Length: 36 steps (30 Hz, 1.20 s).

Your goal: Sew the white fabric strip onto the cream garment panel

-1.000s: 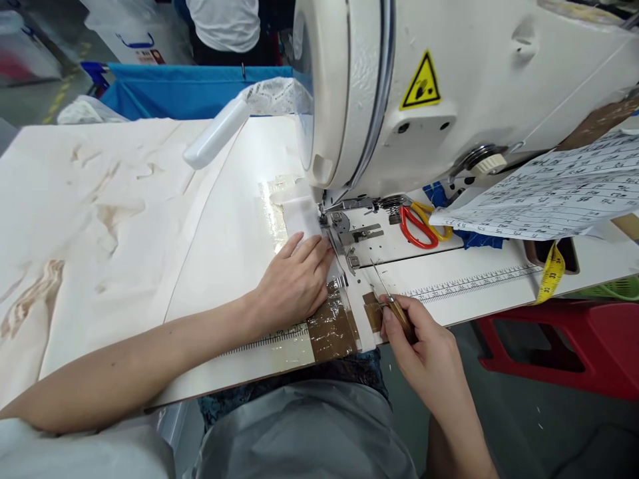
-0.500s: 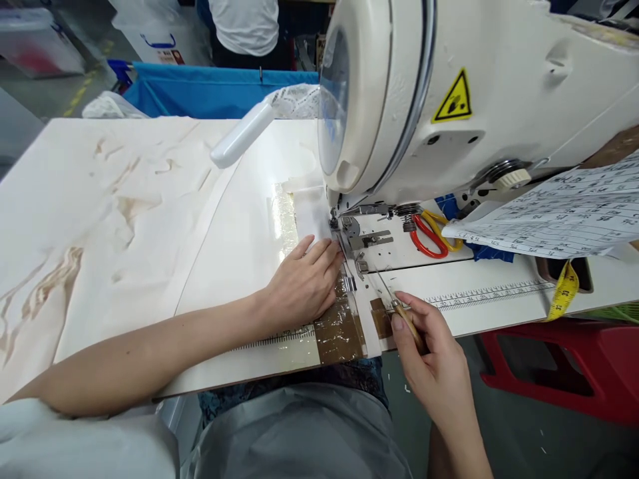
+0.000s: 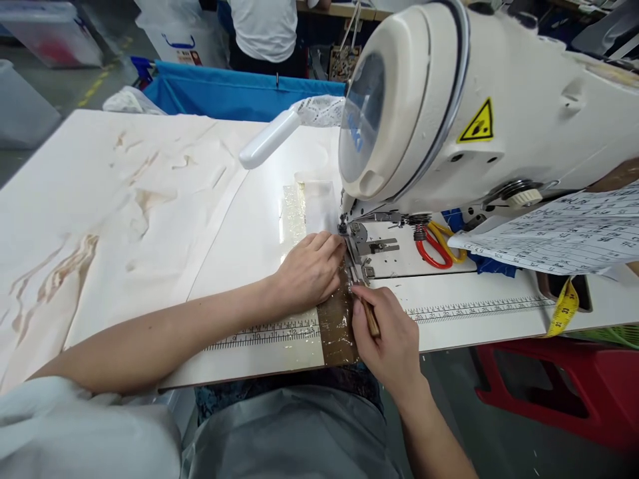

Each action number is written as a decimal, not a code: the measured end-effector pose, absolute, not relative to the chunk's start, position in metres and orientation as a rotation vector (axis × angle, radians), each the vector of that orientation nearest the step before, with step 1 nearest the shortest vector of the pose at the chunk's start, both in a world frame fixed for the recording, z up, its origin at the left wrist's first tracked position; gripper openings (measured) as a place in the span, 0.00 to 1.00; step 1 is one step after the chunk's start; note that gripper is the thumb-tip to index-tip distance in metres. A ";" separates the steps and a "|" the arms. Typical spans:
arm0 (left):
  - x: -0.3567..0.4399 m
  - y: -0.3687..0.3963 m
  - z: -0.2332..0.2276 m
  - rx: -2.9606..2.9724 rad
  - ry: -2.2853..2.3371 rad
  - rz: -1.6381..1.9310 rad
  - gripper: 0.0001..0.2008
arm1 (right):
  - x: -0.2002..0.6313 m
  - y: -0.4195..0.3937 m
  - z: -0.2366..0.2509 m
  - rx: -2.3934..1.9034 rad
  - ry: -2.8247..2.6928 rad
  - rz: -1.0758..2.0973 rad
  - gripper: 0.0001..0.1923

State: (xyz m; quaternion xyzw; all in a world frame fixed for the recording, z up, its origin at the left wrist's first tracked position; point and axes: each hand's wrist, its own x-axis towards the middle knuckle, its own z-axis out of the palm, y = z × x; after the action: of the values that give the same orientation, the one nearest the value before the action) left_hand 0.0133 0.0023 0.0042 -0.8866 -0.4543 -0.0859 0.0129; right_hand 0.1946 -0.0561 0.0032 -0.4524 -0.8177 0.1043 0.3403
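Observation:
My left hand (image 3: 313, 271) rests at the sewing machine's needle area, its fingers bent together on a piece of white fabric (image 3: 319, 207). Its fingertips are close to the presser foot (image 3: 343, 227) and partly hidden. In my right hand (image 3: 387, 326) is an awl (image 3: 370, 318) with a wooden handle, its metal shaft angled toward the metal guide (image 3: 353, 256) in front of the foot. The awl's tip is hard to make out. Both hands are close together, over and beside the brown tape (image 3: 335, 332) on the tabletop.
The sewing machine head (image 3: 424, 100) looms above my hands. Cream fabric (image 3: 124, 219) covers the table's left. To the right are red-handled scissors (image 3: 432, 254), printed paper (image 3: 554, 229) and a yellow tape measure (image 3: 563, 307). A red stool (image 3: 604, 392) stands below; a person (image 3: 263, 30) is beyond.
My right hand has brought the awl left and up, closer to the guide. The left hand's fingers are more curled. The white strip's near end no longer shows at the table edge.

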 end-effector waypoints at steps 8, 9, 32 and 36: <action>0.010 0.006 0.002 -2.795 -1.392 -0.342 0.21 | 0.180 -0.045 0.000 -1.301 -2.264 0.009 0.13; 0.011 0.006 0.002 -2.793 -1.394 -0.338 0.21 | 0.179 -0.045 0.000 -1.309 -2.270 -0.013 0.13; -0.008 0.003 0.051 -2.922 -1.541 -0.329 0.17 | 0.187 -0.070 0.004 -1.268 -2.210 0.174 0.15; -0.045 -0.040 0.081 -2.922 -1.570 -0.228 0.15 | 0.195 -0.070 -0.005 -1.236 -2.123 0.358 0.21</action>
State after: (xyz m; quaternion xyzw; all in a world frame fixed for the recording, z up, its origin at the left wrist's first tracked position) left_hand -0.0452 -0.0402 0.0813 -0.8752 -0.4702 -0.0684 -0.0914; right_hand 0.1954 -0.0699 -0.0054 -0.4712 -0.8091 0.1363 0.3236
